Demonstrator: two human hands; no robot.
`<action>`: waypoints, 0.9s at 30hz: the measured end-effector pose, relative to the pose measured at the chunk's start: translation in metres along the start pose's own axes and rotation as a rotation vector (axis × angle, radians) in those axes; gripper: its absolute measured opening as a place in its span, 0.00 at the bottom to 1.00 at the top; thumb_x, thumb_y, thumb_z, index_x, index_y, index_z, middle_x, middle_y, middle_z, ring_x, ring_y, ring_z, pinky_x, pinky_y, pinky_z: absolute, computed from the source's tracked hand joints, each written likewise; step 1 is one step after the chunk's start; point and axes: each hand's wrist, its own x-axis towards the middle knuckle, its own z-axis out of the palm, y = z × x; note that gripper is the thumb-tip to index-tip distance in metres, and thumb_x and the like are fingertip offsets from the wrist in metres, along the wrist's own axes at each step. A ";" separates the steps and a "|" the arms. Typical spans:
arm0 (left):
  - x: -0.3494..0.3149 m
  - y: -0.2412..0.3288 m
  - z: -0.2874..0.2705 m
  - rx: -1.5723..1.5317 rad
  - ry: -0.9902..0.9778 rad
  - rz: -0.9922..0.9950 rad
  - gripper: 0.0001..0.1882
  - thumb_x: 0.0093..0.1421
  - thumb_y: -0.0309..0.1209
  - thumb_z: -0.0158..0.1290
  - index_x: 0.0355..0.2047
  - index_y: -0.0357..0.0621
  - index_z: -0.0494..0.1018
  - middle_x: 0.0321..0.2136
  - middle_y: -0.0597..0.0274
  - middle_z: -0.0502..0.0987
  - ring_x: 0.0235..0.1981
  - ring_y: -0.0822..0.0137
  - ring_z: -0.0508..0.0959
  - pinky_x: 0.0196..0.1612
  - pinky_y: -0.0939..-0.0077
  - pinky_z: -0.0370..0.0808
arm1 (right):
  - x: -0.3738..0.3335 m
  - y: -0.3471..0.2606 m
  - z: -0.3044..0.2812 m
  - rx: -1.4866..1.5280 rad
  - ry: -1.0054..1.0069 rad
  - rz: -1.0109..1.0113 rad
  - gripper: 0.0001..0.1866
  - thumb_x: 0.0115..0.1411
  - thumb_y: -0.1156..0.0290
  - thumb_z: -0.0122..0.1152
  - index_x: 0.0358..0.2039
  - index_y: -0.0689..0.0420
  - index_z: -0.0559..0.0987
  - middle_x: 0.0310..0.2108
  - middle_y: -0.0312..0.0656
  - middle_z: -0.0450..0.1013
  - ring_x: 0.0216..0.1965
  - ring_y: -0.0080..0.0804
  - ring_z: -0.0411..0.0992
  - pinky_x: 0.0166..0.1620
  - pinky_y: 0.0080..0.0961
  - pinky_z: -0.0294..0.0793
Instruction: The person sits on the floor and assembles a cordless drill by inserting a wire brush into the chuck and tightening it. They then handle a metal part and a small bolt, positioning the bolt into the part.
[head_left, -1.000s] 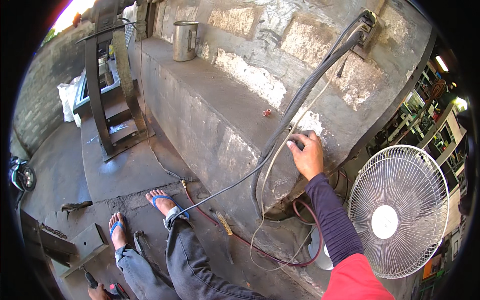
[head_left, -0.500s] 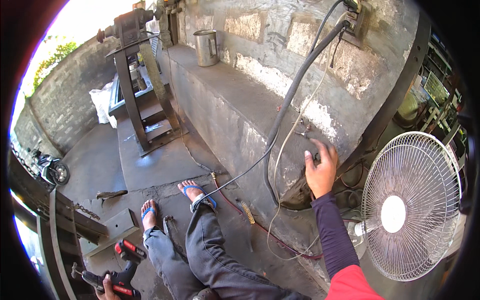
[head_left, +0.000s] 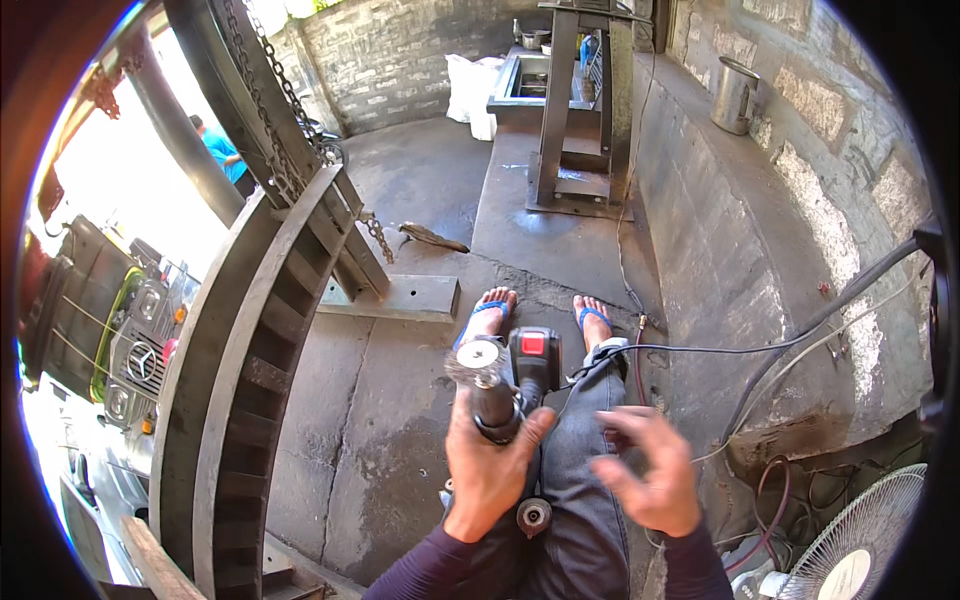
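Note:
My left hand (head_left: pixel 490 465) is wrapped round the front of a black and red cordless drill (head_left: pixel 536 360), held upright over my lap. At the drill's tip sits a round silver attachment (head_left: pixel 481 355) with a screw at its centre; its edge is blurred. My right hand (head_left: pixel 650 470) hovers over my right thigh, fingers apart and slightly blurred, holding nothing. A small round metal piece with a centre hole (head_left: pixel 534 516) shows between my legs, below the left hand; what it belongs to is hidden.
A curved ribbed steel frame (head_left: pixel 265 380) with a hanging chain (head_left: pixel 378 238) stands left. Ahead, a steel stand (head_left: pixel 560 130) rises from the floor. A concrete ledge (head_left: pixel 700 220) runs along the right, bearing a metal mug (head_left: pixel 735 95). Cables (head_left: pixel 700 349) cross toward a fan (head_left: pixel 860 550).
The view has swung left. My left hand has brought the drill from the lower left to the middle. My right hand has come from beside the ledge to over my lap.

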 end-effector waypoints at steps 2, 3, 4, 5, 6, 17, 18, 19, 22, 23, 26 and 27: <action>-0.007 -0.008 0.007 0.092 -0.047 -0.111 0.30 0.56 0.34 0.75 0.50 0.34 0.70 0.41 0.52 0.84 0.41 0.64 0.83 0.46 0.66 0.80 | 0.021 0.001 0.023 0.020 -0.187 -0.068 0.32 0.60 0.60 0.74 0.60 0.62 0.76 0.54 0.53 0.75 0.50 0.48 0.79 0.53 0.37 0.79; -0.009 -0.011 0.008 0.124 -0.083 -0.035 0.29 0.56 0.33 0.74 0.51 0.34 0.70 0.41 0.51 0.83 0.42 0.63 0.83 0.47 0.66 0.79 | 0.029 0.001 0.029 0.070 -0.210 -0.076 0.32 0.61 0.60 0.74 0.60 0.63 0.76 0.54 0.53 0.75 0.51 0.47 0.79 0.54 0.37 0.79; -0.011 -0.014 0.006 0.196 -0.102 -0.030 0.29 0.57 0.33 0.74 0.51 0.34 0.70 0.41 0.51 0.83 0.42 0.62 0.83 0.47 0.66 0.79 | 0.034 0.002 0.032 0.075 -0.229 -0.105 0.32 0.61 0.60 0.74 0.60 0.64 0.76 0.55 0.53 0.75 0.52 0.46 0.79 0.55 0.36 0.79; -0.011 -0.016 0.004 0.070 -0.181 -0.104 0.31 0.58 0.31 0.71 0.55 0.32 0.68 0.45 0.46 0.82 0.47 0.58 0.83 0.52 0.62 0.78 | 0.038 0.004 0.034 0.206 -0.243 -0.011 0.32 0.61 0.60 0.74 0.60 0.65 0.76 0.55 0.53 0.76 0.53 0.45 0.79 0.55 0.35 0.79; -0.010 -0.019 0.001 0.140 -0.226 -0.052 0.32 0.58 0.31 0.70 0.57 0.32 0.67 0.47 0.44 0.81 0.49 0.56 0.82 0.53 0.61 0.77 | 0.040 0.006 0.036 0.309 -0.250 0.072 0.32 0.61 0.61 0.75 0.60 0.65 0.76 0.55 0.53 0.76 0.53 0.43 0.79 0.55 0.35 0.79; 0.086 -0.029 -0.034 -0.448 -0.853 -0.154 0.33 0.74 0.44 0.54 0.66 0.27 0.67 0.60 0.46 0.77 0.63 0.56 0.76 0.68 0.60 0.69 | 0.034 0.031 0.064 0.751 -0.119 0.312 0.31 0.62 0.70 0.74 0.62 0.65 0.74 0.55 0.47 0.77 0.54 0.34 0.77 0.59 0.31 0.75; 0.098 -0.033 -0.030 -0.433 -0.910 -0.161 0.34 0.72 0.46 0.56 0.66 0.27 0.68 0.59 0.45 0.78 0.62 0.55 0.77 0.68 0.59 0.69 | 0.034 0.032 0.067 0.705 -0.126 0.315 0.32 0.62 0.70 0.75 0.63 0.65 0.73 0.56 0.48 0.77 0.55 0.34 0.77 0.60 0.31 0.74; 0.110 -0.037 -0.026 -0.427 -0.999 -0.150 0.35 0.71 0.47 0.57 0.65 0.26 0.68 0.59 0.44 0.77 0.62 0.53 0.77 0.67 0.58 0.70 | 0.034 0.033 0.071 0.695 -0.113 0.306 0.33 0.61 0.69 0.75 0.64 0.65 0.72 0.56 0.48 0.76 0.55 0.35 0.76 0.62 0.32 0.73; 0.131 -0.047 -0.009 -0.487 -1.145 -0.154 0.37 0.68 0.49 0.59 0.63 0.26 0.69 0.60 0.41 0.76 0.61 0.50 0.78 0.66 0.56 0.71 | 0.038 0.042 0.073 0.336 -0.171 0.192 0.38 0.57 0.57 0.79 0.62 0.65 0.74 0.57 0.52 0.75 0.60 0.47 0.73 0.64 0.41 0.70; 0.132 -0.050 -0.005 -0.525 -1.167 -0.173 0.38 0.68 0.50 0.59 0.63 0.25 0.69 0.60 0.40 0.76 0.61 0.49 0.78 0.66 0.55 0.71 | 0.038 0.043 0.072 0.214 -0.185 0.151 0.39 0.56 0.54 0.79 0.61 0.65 0.74 0.57 0.54 0.75 0.61 0.50 0.72 0.64 0.42 0.70; 0.125 -0.053 -0.009 -0.678 -1.186 -0.179 0.38 0.67 0.50 0.59 0.62 0.25 0.69 0.60 0.38 0.76 0.61 0.48 0.78 0.66 0.53 0.71 | 0.036 0.047 0.070 0.140 -0.221 0.152 0.41 0.55 0.46 0.79 0.58 0.65 0.77 0.55 0.58 0.76 0.58 0.59 0.73 0.62 0.46 0.71; 0.120 -0.052 -0.013 -0.764 -1.179 -0.205 0.36 0.67 0.48 0.61 0.63 0.28 0.70 0.59 0.41 0.77 0.60 0.52 0.78 0.66 0.57 0.71 | 0.036 0.047 0.070 0.140 -0.246 0.159 0.41 0.54 0.46 0.79 0.58 0.65 0.77 0.54 0.58 0.76 0.58 0.59 0.73 0.62 0.45 0.71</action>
